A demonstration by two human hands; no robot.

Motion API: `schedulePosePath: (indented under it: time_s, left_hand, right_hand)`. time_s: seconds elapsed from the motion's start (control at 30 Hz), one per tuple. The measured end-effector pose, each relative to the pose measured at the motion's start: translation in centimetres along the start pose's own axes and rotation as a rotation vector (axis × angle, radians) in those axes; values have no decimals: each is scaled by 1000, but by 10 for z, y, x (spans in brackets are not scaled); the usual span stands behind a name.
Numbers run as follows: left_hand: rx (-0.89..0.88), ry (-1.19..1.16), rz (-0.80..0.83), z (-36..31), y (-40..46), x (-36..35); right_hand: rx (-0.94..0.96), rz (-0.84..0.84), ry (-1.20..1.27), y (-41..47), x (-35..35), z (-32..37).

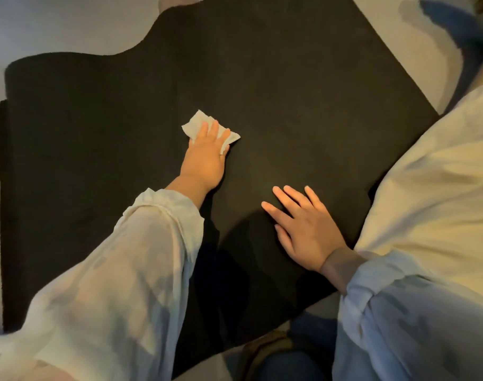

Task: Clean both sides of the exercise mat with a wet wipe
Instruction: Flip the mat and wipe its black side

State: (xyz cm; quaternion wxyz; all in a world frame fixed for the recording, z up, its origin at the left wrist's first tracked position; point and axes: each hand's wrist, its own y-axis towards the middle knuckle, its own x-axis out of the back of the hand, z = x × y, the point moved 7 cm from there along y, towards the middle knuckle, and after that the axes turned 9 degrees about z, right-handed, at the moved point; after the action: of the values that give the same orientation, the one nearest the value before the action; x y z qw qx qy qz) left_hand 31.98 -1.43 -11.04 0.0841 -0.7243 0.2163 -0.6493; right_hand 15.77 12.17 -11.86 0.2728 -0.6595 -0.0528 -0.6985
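The black exercise mat [290, 92] lies spread on a pale grey floor [56, 26], its far-left end curling up in a wavy fold. Near the mat's middle, the left hand [206, 158] presses a crumpled white wet wipe [200, 125] flat under straight fingers; nearer the body, the right hand [303, 229] rests spread and flat, steadying the mat. One face appears to be mid-wipe; whether the underside is done cannot be told. Loose pale sleeves [130, 257] overhang the mat's near edge, and something blue [452, 23] lies on the floor beyond its right edge.
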Motion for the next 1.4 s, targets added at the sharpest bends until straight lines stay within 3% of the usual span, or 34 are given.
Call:
schedulePosePath:
  time_s: [0.2, 0.33, 0.5, 0.77, 0.87, 1.03, 1.1, 1.2, 1.33, 1.4]
  left_hand:
    - [-120, 111, 63, -26, -43, -23]
    - [-160, 70, 45, -40, -81, -42]
    - [-154, 48, 137, -59, -137, -74]
    - [-197, 205, 287, -81, -204, -108]
    - [-205, 152, 326, -83, -214, -111]
    - [-327, 96, 372, -93, -229, -109]
    - [-356, -77, 388, -91, -232, -96]
    - [-328, -359, 309, -78, -219, -64]
    - [-167, -683, -12, -47, -170, -9]
    - [-67, -733, -138, -34, -144, 13]
  right_hand:
    - [-22, -2, 13, 0, 0, -2]
    - [-11, -41, 57, -2, 1, 0]
    - [-7, -52, 57, -2, 5, 1]
    - [-15, 190, -50, -40, 1, 0]
    - [5, 271, -76, -58, 9, -2]
    - [-92, 153, 18, -58, 30, -20]
    - [-99, 120, 41, -53, 32, -29]
    - [-94, 72, 14, -38, 37, -39]
    - [-178, 42, -44, -19, 38, -63]
    - [-200, 55, -66, -14, 31, -68]
